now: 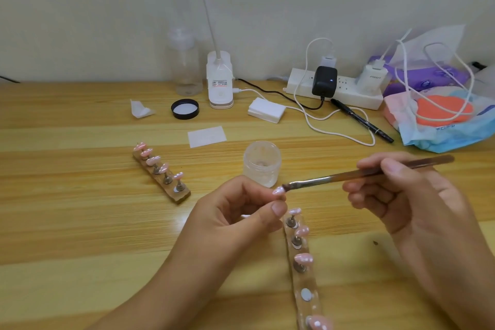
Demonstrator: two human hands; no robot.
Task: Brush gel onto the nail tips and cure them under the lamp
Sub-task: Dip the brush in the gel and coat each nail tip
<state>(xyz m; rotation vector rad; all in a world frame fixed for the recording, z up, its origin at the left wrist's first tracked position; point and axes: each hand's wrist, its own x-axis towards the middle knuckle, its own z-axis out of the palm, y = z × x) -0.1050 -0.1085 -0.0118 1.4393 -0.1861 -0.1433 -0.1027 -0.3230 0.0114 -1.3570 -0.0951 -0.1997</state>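
Note:
My left hand (235, 211) pinches a small stand with a pink nail tip (278, 191) on top, lifted above the table. My right hand (401, 195) grips a brown-handled brush (369, 172), and its bristles touch that nail tip. Behind them stands an open clear gel jar (262, 163). Below my hands lies a clear holder strip (304, 270) with three pink tips on stands, one bare magnet spot and another tip at its near end. A second strip (160, 173) with several pink tips lies to the left. The white lamp (219, 80) stands at the back.
A black jar lid (185, 109), a clear bottle (186, 67), a stack of white wipes (266, 110) and a single wipe (206, 136) lie behind. A power strip (334, 88) with chargers and cables, a black pen (361, 119) and plastic bags (439, 110) fill the back right.

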